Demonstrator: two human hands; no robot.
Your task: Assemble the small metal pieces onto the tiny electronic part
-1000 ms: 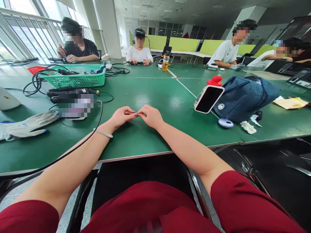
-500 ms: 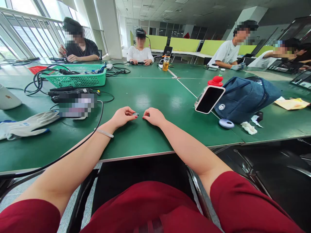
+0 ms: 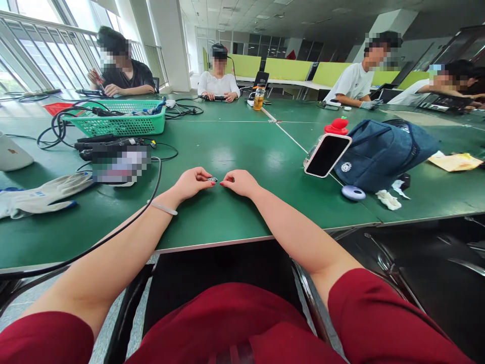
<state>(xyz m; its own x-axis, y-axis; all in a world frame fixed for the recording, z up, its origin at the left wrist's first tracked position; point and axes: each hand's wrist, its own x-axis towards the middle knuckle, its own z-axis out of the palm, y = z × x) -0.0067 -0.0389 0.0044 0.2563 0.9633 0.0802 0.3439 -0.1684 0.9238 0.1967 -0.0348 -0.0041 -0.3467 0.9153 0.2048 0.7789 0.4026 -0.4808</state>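
Between the thumb and fingers of my left hand (image 3: 194, 181) is a small dark and silvery piece (image 3: 212, 179), too small to name. My right hand (image 3: 241, 182) is just to its right, with thumb and forefinger pinched close together. A narrow gap separates its fingertips from the piece, and whether they hold anything tiny cannot be made out. Both hands rest low over the green table (image 3: 212, 217), near its front edge.
To the left are white work gloves (image 3: 41, 194), black cables and a green basket (image 3: 125, 119). A propped phone (image 3: 328, 155), a blue bag (image 3: 382, 154) and a purple round case (image 3: 353, 192) stand right. Several people sit around the table.
My right hand has shifted slightly left, bringing its fingertips nearer the small piece. My left hand stays almost still. At the far right, a co-worker has leaned and reached forward.
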